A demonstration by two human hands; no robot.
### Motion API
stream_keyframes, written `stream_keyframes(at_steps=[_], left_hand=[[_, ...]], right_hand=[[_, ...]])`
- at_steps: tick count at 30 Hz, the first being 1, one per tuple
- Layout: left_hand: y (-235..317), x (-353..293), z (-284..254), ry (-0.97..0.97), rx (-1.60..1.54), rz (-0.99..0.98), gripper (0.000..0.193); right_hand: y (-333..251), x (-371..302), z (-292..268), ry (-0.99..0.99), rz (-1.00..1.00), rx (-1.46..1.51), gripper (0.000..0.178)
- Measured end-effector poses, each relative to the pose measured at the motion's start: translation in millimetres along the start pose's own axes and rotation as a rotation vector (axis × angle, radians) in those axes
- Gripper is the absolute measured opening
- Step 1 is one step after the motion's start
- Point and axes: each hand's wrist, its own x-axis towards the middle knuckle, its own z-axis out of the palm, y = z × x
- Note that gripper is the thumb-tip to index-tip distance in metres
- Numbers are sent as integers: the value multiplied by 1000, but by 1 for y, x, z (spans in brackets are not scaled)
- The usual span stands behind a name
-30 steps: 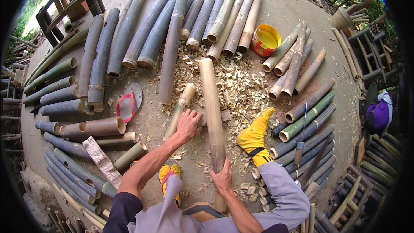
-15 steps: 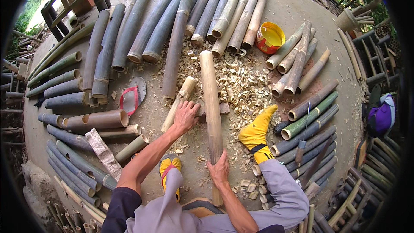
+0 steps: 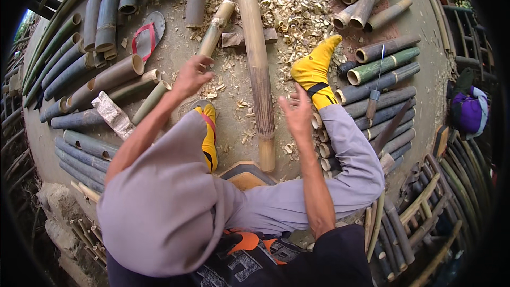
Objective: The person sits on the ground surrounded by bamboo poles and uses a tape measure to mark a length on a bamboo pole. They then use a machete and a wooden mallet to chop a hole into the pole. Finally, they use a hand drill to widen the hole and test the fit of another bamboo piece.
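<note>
Between my legs lies a long bamboo pole [image 3: 257, 69], pale at its upper part and darker lower down. Its far part rests across a brown block [image 3: 268, 35]. Left of it is a shorter, pale bamboo piece [image 3: 217, 27]. My left hand [image 3: 192, 76] hovers near that piece's lower end, fingers loosely bent and apart, holding nothing. To the right of the pole, my right hand [image 3: 297, 111] is raised in the air with fingers spread, close to my yellow-socked foot [image 3: 314, 69]. Neither hand touches the pole.
Wood chips [image 3: 297, 13] cover the ground beyond the pole. A grey sandal [image 3: 149, 36] and a pale block [image 3: 112, 114] lie left. A thin-bladed tool [image 3: 373, 103] and a dark blade [image 3: 392, 130] rest on bamboo lengths at right. More bamboo [image 3: 114, 79] lies at left.
My right hand has let go of the pole and lifted to the right. My left hand has come off the block toward me. The view has tipped down toward my body.
</note>
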Motion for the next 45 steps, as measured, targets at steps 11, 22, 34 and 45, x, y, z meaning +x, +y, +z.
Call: stream_keyframes(at_steps=[11, 22, 34, 45], left_hand=[[-2, 4, -57, 40, 46, 20, 34], [-62, -138, 34, 131, 404, 180, 38], [-92, -205, 50, 224, 377, 92, 45], [-106, -186, 43, 356, 299, 29, 52]], right_hand=[[-43, -102, -186, 582, -306, 300, 29], [1, -214, -280, 1191, -229, 63, 22], [23, -187, -225, 310, 111, 267, 25], [-73, -171, -171, -292, 83, 57, 43]])
